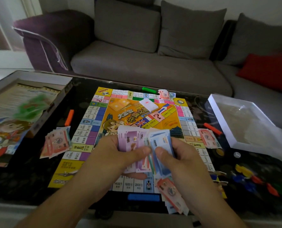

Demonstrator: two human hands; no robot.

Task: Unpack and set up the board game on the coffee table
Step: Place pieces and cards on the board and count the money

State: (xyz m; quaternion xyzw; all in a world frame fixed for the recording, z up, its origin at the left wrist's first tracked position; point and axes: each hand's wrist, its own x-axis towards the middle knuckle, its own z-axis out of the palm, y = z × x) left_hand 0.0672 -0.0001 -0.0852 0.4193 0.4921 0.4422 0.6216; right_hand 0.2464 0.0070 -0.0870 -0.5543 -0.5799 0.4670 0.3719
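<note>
Both hands grip play money over the game board's [168,122] 6 o'clock edge: left hand [113,155] pinches the purple notes [131,140], right hand [179,159] the blue notes [161,142]; board lies mid coffee table [81,92], white cards [148,104] toward 12 o'clock

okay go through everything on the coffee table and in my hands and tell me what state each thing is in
Game board: unfolded flat.
Box lid: off, left of board.
Box tray: open, right of board.
Money stack: held in both hands.
Left hand: grips purple notes.
Right hand: grips blue notes.
</note>
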